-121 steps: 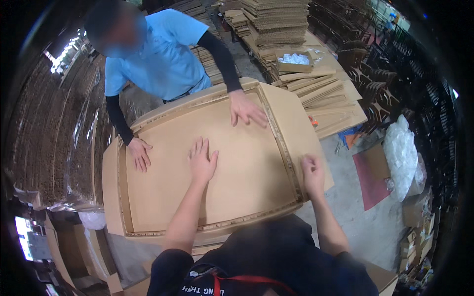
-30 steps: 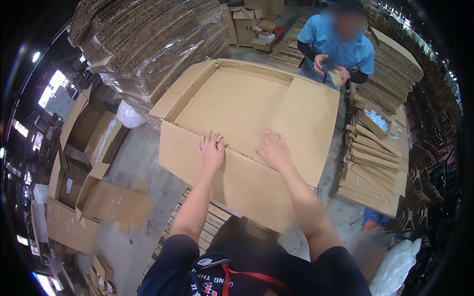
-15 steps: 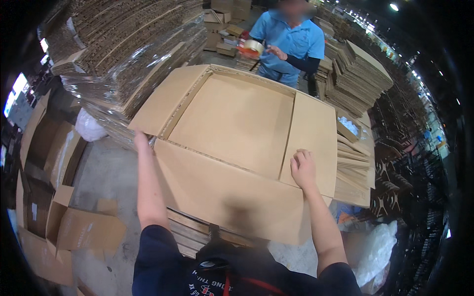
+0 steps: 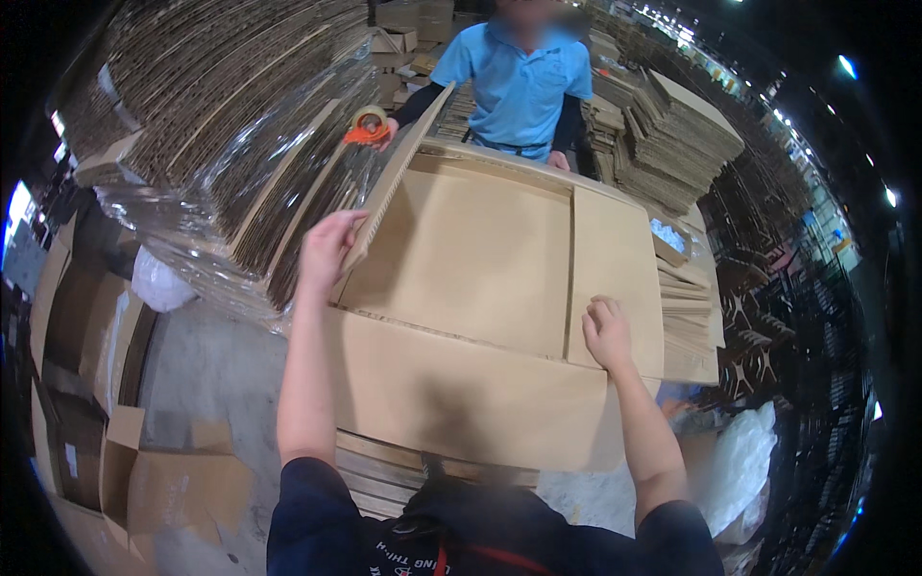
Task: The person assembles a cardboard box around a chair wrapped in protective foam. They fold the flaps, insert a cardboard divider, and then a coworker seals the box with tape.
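A large brown cardboard box (image 4: 471, 259) lies in front of me, its shallow inside showing. Its left flap (image 4: 396, 178) stands raised and tilted, with my left hand (image 4: 329, 252) closed at its near outer edge. My right hand (image 4: 606, 333) rests on the folded-out right flap (image 4: 615, 259), fingers loosely bent and apart, holding nothing. Toward me, the near flap (image 4: 471, 384) lies spread outward. Across the box a person in a blue shirt (image 4: 523, 82) holds an orange tape dispenser (image 4: 368, 127) beside the raised flap; that person's other hand is by the far edge.
Wrapped stacks of flat cardboard (image 4: 221, 144) rise at the left, and another cardboard stack (image 4: 663, 144) stands at the far right. Opened cartons (image 4: 182, 490) lie on the floor at left. A wooden pallet (image 4: 384, 470) shows below the box. White plastic wrap (image 4: 740, 466) sits at the lower right.
My left hand has moved up and swung the left flap from lying outward to raised. The other person has brought the tape dispenser down to the left. My right hand stays on the right flap.
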Demonstrator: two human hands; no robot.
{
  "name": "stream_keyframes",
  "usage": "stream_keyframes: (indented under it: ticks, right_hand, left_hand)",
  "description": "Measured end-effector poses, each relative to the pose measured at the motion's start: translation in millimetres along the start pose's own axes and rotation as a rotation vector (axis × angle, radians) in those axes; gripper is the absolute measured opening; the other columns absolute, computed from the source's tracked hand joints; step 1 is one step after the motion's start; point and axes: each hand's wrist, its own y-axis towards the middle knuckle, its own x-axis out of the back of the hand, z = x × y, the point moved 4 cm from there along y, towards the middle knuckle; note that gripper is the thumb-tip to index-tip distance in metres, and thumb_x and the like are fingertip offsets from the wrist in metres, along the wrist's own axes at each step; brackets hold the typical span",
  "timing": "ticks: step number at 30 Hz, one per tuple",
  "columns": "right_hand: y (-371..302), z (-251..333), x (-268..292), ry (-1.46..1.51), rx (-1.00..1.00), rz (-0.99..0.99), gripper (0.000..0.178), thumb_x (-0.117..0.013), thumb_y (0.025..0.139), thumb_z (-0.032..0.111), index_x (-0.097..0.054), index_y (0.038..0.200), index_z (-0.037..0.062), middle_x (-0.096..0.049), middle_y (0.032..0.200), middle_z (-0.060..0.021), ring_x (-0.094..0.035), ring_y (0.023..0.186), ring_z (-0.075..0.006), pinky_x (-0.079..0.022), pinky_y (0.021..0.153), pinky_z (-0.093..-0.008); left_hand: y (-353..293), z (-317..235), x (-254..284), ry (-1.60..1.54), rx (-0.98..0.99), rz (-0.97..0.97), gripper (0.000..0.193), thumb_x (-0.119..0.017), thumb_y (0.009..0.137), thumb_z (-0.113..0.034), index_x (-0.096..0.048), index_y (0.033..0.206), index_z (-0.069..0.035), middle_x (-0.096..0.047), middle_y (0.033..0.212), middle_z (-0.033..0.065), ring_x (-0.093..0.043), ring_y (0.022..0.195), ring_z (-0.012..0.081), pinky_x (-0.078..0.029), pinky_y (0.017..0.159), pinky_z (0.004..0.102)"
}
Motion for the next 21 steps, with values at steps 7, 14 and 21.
stream_keyframes:
  ticks: [7, 14, 21]
  right_hand:
    - [9.6, -4.8, 1.9, -0.004, 0.039, -0.03, 0.018, -0.076, 0.097, 0.014, -0.069, 0.111, 0.0041, -0.072, 0.132, -0.0164, -0.064, 0.118, -0.0421, -0.052, 0.104, -0.0524]
    - [2.6, -22.5, 11.6, 0.013, 0.014, 0.006, 0.025, -0.078, 0.095, 0.014, -0.069, 0.116, 0.0022, -0.072, 0.136, -0.0172, -0.065, 0.122, -0.0438, -0.052, 0.108, -0.0524]
    - [-76.8, -20.7, 3.0, -0.117, -0.108, 0.253, 0.074, -0.06, 0.113, 0.045, -0.045, 0.168, -0.0022, -0.039, 0.18, -0.0229, -0.032, 0.169, -0.0403, -0.027, 0.136, -0.0596]
  left_hand:
    - [-40.0, 37.5, -184.1, 1.267, 0.082, 0.492, 0.084, -0.047, 0.115, -0.06, -0.026, 0.182, -0.015, -0.012, 0.191, 0.0163, -0.007, 0.176, 0.0412, -0.013, 0.142, 0.056]
    - [-44.4, 20.7, -206.3, 1.27, 0.195, 0.466, 0.091, -0.046, 0.114, -0.063, -0.016, 0.184, -0.013, -0.002, 0.193, 0.0134, 0.001, 0.177, 0.0411, -0.011, 0.142, 0.0565]
    - [-83.2, 13.5, -239.6, 1.254, 0.357, 0.408, 0.097, -0.052, 0.112, -0.061, -0.013, 0.183, -0.007, -0.003, 0.193, 0.0133, 0.001, 0.177, 0.0399, -0.014, 0.142, 0.0566]
